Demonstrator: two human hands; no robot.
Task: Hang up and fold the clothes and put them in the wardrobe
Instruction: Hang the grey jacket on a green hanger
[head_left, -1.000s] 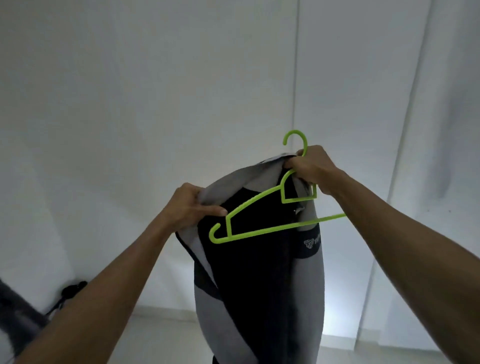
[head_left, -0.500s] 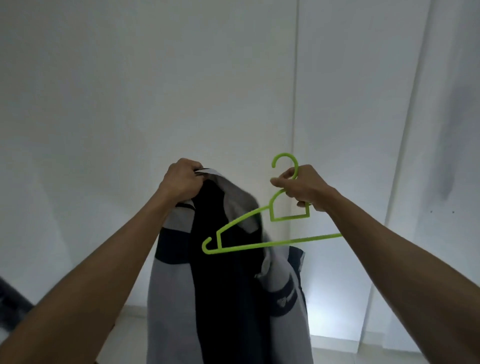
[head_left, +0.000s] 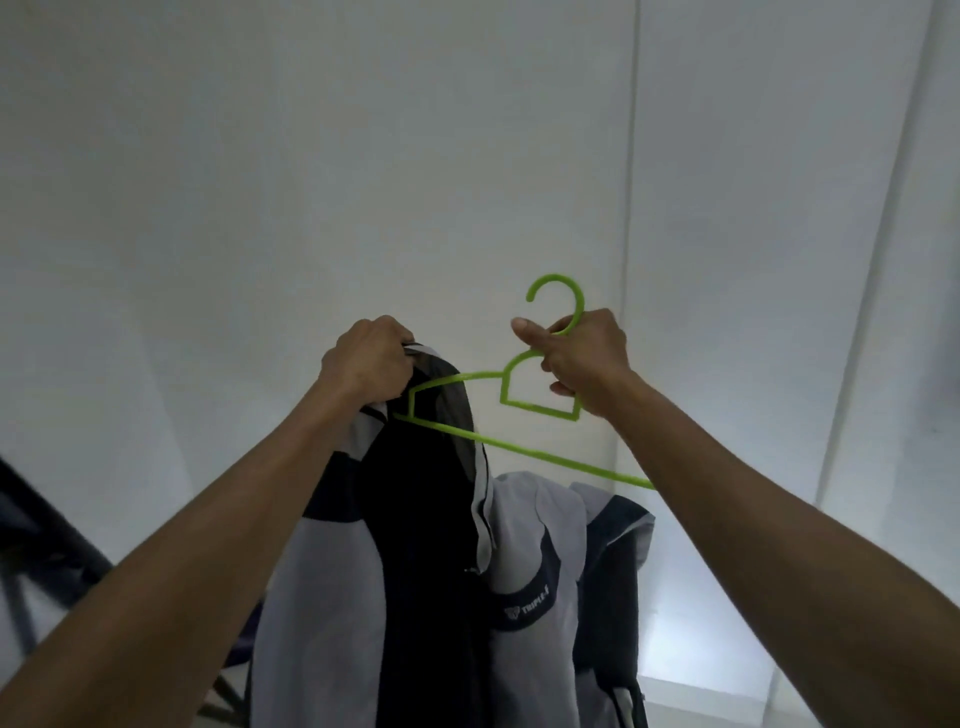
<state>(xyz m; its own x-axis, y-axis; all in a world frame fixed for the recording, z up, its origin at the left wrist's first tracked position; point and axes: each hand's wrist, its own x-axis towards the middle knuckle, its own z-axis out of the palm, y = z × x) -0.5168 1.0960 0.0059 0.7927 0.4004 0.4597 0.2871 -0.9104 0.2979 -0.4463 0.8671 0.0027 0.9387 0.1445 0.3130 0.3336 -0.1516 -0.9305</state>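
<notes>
I see my left hand (head_left: 366, 361) gripping the collar edge of a grey and dark navy jacket (head_left: 415, 571), which hangs down between both forearms. My right hand (head_left: 582, 364) holds a bright green plastic hanger (head_left: 540, 413) by its neck, hook pointing up. The hanger's left tip reaches into the jacket beside my left hand, against a plain white wall (head_left: 260, 182).

Left hand (head_left: 366, 361) up left, gripping jacket (head_left: 415, 571) at its top edge; jacket hangs below, between both forearms. Right hand (head_left: 582, 364) up right, gripping hanger (head_left: 519, 410) by its neck. Hanger's left arm tip seemingly inside jacket's collar. Wall (head_left: 363, 156) behind everything.
</notes>
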